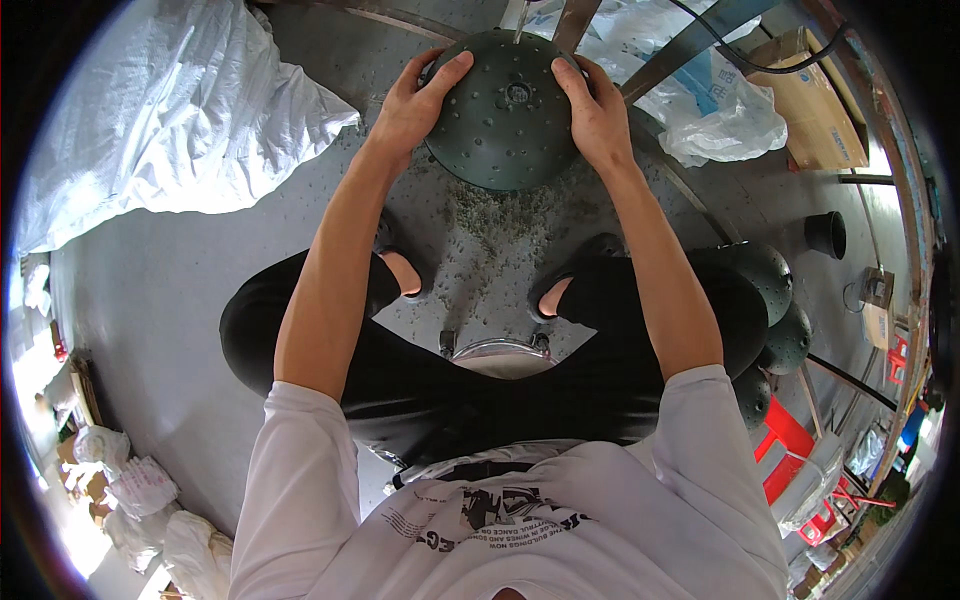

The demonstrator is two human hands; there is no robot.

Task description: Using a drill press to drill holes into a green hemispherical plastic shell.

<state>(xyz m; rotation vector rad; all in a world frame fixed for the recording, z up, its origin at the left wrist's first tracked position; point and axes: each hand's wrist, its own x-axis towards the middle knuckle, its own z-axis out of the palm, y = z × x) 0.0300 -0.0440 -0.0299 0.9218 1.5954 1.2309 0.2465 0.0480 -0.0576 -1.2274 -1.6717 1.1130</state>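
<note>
White shirt (590, 530) cloth with a dark print lies nearest the camera, above black trousers (450, 405) on two widely parted legs. Both bare forearms reach forward to a dark green dome (500, 135), which sits at the top middle of the view, ahead of the feet. Small raised spots or holes dot its rounded surface, and a round opening shows near its centre.

The left hand (415, 108) has the dome by its left side, thumb laid on the curved top, fingers bent around the edge; its grip is only partly open, filled by the rim. The right hand (600, 115) mirrors it on the right side, thumb on top, that grip likewise closed about the edge. Fingertips beneath are hidden. Just at the dome's far edge stands a thin metal rod (521, 22); whether they touch is unclear.

Greenish shavings (500, 215) are scattered over the grey floor (160, 300) between the shoes. Beside the right leg, more dark domes (788, 338) are grouped. Farther right stand a black cup (825, 235) and a red stool (787, 450); a clear plastic bag (725, 125) lies against a cardboard box (822, 125). A big white sack (190, 120) fills the upper left.
</note>
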